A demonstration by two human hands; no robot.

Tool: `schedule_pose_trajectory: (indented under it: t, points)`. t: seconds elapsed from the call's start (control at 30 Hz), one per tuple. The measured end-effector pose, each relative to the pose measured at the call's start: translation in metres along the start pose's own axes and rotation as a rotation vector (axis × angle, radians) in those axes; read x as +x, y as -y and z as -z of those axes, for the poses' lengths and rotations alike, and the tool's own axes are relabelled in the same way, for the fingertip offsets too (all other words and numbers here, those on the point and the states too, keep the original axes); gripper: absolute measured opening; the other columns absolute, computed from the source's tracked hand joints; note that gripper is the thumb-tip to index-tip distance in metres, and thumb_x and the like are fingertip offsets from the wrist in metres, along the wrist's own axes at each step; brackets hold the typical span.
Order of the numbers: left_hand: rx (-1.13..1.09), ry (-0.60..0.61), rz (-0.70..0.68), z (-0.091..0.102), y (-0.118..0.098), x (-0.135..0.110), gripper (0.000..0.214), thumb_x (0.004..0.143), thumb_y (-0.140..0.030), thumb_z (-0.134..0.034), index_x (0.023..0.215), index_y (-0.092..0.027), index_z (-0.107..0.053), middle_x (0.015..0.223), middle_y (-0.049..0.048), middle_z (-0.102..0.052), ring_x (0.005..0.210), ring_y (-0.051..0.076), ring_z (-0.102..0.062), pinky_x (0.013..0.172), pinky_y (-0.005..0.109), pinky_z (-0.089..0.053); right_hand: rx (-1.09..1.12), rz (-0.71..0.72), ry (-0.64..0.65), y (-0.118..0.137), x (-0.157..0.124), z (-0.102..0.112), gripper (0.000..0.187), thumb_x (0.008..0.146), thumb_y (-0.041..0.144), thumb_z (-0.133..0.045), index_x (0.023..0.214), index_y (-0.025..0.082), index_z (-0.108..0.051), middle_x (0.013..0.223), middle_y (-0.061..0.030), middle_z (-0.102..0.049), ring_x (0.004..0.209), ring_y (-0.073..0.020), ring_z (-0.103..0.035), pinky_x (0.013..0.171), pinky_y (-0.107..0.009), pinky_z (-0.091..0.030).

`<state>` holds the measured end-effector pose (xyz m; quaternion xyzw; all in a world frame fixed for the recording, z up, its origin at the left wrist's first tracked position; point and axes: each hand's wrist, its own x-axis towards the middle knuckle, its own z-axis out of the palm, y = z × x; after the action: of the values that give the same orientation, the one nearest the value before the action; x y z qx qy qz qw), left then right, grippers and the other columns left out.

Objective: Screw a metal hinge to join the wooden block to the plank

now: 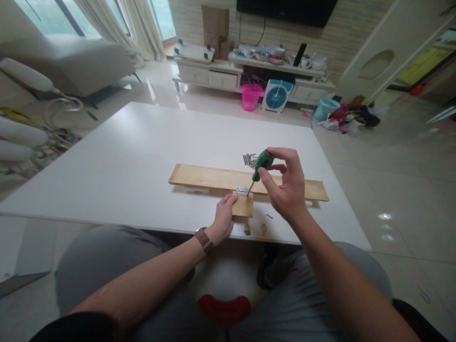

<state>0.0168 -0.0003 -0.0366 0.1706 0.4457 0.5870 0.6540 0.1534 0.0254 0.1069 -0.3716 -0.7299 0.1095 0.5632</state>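
Note:
A long wooden board (210, 177) lies across the white table (142, 156). A small wooden block (244, 207) sits against its near edge, joined by a metal hinge (242, 191). My left hand (223, 219) is closed on the block's left side and holds it. My right hand (285, 183) grips a green-handled screwdriver (261, 164) by its handle, tilted, with the tip down on the hinge. Another loose hinge (249, 158) lies just behind the board.
A few small bits (264, 229) lie near the table's front edge. Beyond the table stand a pink basket (251, 96), a fan (277, 95) and a low TV cabinet (221, 76). A grey sofa (81, 61) is at the far left.

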Motion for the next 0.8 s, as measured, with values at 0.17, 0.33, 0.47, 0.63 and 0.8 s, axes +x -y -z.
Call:
schedule_pose_trajectory:
  t: [0.17,0.33,0.47,0.63,0.8]
  points:
    - [-0.001,0.000,-0.004,0.0000,0.0001,-0.0002,0.032,0.062,-0.038,-0.087,0.075,-0.017,-0.068,0.078,0.0012,-0.067,0.078,0.017,-0.060,0.072,0.029,-0.045,0.017,-0.005,0.025,-0.0019,-0.0010,-0.0010,0.041,0.094,0.019,-0.059,0.133,0.033,-0.058,0.126,-0.0048,-0.066,0.112,-0.0225,-0.066,0.083,-0.040,-0.063]
    - [0.003,-0.001,0.002,0.0003,-0.0002,0.0006,0.033,0.062,-0.039,-0.088,0.076,-0.017,-0.068,0.079,0.0015,-0.068,0.079,0.018,-0.061,0.072,0.029,-0.045,-0.027,0.033,-0.026,-0.0009,0.0007,-0.0007,0.036,0.090,0.022,-0.070,0.124,0.034,-0.062,0.111,-0.0031,-0.062,0.100,-0.0214,-0.063,0.074,-0.038,-0.062]
    - [-0.006,0.000,0.002,0.0005,0.0008,0.0015,0.032,0.063,-0.038,-0.088,0.078,-0.017,-0.070,0.080,0.0021,-0.069,0.079,0.018,-0.061,0.073,0.029,-0.046,0.015,0.019,0.013,0.0003,-0.0001,-0.0002,0.039,0.093,0.021,-0.065,0.129,0.034,-0.061,0.123,-0.0039,-0.064,0.111,-0.0223,-0.064,0.080,-0.039,-0.063]
    - [-0.012,0.003,-0.007,0.0003,0.0010,0.0010,0.031,0.063,-0.038,-0.087,0.075,-0.016,-0.069,0.078,0.0018,-0.069,0.077,0.017,-0.061,0.071,0.028,-0.046,0.048,0.003,0.034,-0.0025,-0.0018,-0.0017,0.042,0.095,0.019,-0.059,0.134,0.034,-0.058,0.129,-0.0038,-0.066,0.114,-0.0223,-0.066,0.085,-0.041,-0.062]
    - [0.000,0.003,-0.005,-0.0005,-0.0012,-0.0004,0.031,0.063,-0.039,-0.088,0.074,-0.017,-0.069,0.077,0.0016,-0.068,0.077,0.018,-0.061,0.072,0.029,-0.046,-0.011,0.029,-0.011,0.0001,0.0002,-0.0009,0.039,0.092,0.021,-0.068,0.128,0.035,-0.063,0.115,-0.0032,-0.063,0.103,-0.0215,-0.064,0.076,-0.039,-0.061]
